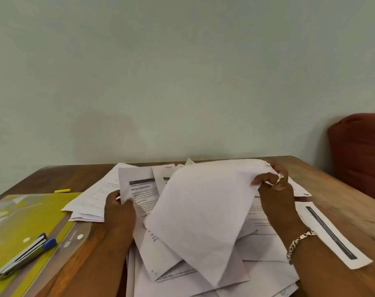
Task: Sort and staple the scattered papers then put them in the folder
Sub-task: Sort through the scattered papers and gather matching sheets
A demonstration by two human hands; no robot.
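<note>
On the wooden table (323, 185) against a pale wall, our right hand (274, 189) pinches a blank sheet (203, 211) up off the scattered papers (257, 271), probably to read it, while our left hand (118, 209) grips a printed page (139, 189); the folder (17, 215), stapler (23, 256) resting on it, waits left.

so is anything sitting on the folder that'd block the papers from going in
Yes. The stapler lies on top of the yellow folder at the table's left, so it needs lifting off first. Both hands are busy: the right hand and left hand each hold sheets from the papers.
</note>
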